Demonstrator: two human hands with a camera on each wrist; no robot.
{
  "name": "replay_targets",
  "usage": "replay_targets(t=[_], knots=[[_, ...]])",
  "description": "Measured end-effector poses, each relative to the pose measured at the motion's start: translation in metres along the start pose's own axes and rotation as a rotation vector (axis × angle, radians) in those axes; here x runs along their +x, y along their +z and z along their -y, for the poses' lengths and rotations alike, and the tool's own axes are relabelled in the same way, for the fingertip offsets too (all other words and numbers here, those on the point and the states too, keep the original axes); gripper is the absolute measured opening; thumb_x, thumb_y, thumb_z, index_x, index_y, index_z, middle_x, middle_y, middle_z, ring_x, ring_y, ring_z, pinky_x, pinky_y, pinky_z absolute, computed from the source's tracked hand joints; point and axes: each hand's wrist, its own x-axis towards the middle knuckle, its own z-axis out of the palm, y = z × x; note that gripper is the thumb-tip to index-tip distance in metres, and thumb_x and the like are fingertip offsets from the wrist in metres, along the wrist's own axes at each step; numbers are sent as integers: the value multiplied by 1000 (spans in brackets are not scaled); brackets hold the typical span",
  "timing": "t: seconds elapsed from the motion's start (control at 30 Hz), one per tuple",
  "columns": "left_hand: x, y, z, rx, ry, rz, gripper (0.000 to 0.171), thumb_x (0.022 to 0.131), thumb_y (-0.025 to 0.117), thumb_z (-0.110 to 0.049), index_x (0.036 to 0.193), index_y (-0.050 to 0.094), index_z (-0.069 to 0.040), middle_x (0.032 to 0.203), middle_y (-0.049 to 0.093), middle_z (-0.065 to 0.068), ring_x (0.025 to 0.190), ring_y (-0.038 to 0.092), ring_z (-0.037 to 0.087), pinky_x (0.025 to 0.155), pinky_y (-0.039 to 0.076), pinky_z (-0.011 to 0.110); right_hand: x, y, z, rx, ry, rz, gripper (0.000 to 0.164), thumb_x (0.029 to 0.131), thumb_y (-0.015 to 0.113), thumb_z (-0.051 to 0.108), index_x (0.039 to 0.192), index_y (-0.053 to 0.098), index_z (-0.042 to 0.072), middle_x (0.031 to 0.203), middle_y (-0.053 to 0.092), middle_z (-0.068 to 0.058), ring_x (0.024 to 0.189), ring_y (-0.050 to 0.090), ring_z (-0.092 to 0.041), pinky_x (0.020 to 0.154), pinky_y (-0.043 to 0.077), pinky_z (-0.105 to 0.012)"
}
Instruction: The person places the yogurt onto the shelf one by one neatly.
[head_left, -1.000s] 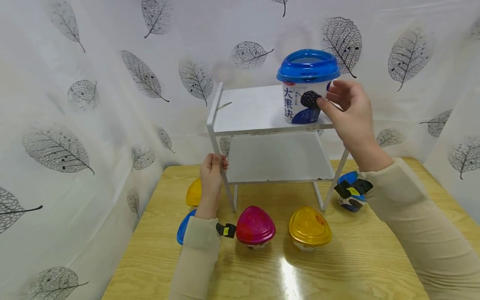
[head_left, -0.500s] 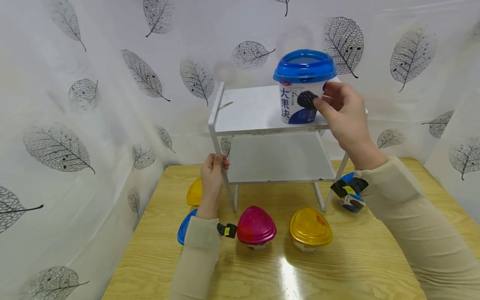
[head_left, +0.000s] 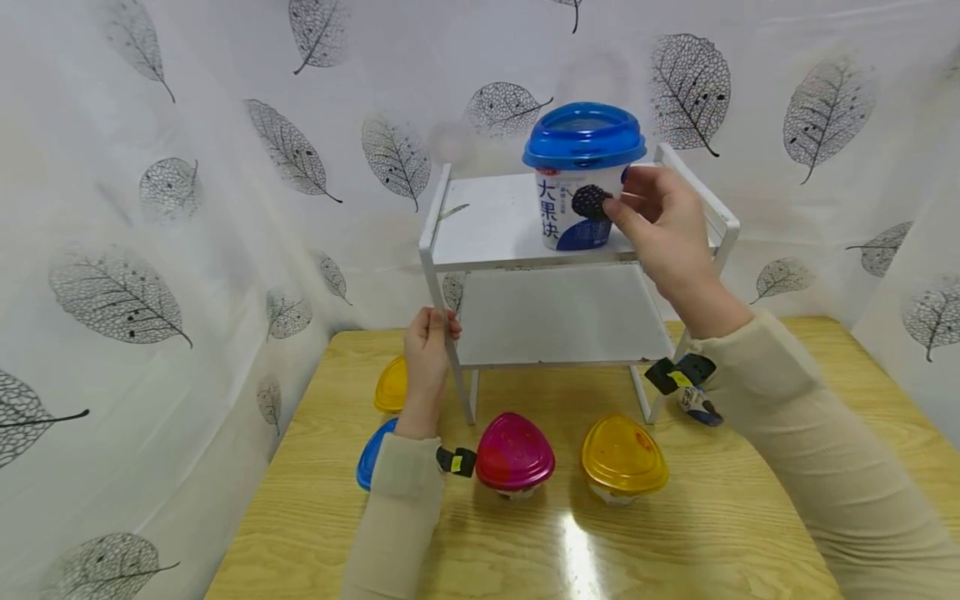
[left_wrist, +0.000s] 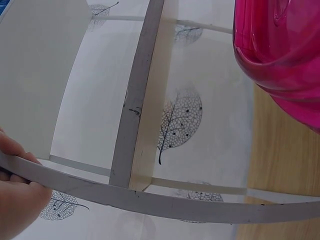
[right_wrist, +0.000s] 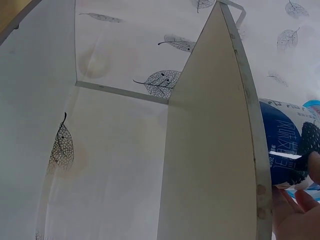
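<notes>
In the head view a white yogurt cup (head_left: 564,204) with a blue lid and a blackberry picture stands upright at the front of the rack's top shelf (head_left: 491,221). My right hand (head_left: 667,229) grips its right side, thumb on the front and fingers behind. The right wrist view shows the same cup (right_wrist: 287,142) at the shelf edge, the right hand (right_wrist: 295,215) on it. My left hand (head_left: 427,346) holds the front left leg of the white two-tier rack (head_left: 444,333). In the left wrist view the left hand (left_wrist: 20,195) wraps round that grey-white bar (left_wrist: 150,202).
On the wooden table (head_left: 510,550) before the rack stand a magenta-lidded cup (head_left: 515,450) and a yellow-lidded cup (head_left: 624,454). Left are another yellow-lidded cup (head_left: 390,386) and a blue-lidded cup (head_left: 372,454), partly behind the arm. A further cup (head_left: 701,407) lies by the right leg.
My right hand has moved left along the top shelf with the yogurt cup, toward the shelf's middle. The left hand stays on the rack's leg.
</notes>
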Motion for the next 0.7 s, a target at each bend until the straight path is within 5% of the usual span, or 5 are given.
replay_targets(t=[0.7], knots=[[1,0,-1,7,-30,-20,30,95,37,-17,79,51,4,68,53,3,64,50,11,63,45,20,5,30,8,4,14,83,41,87,57,12,124,43,3,122,48,-9,109,49,-17,88,40,-27]])
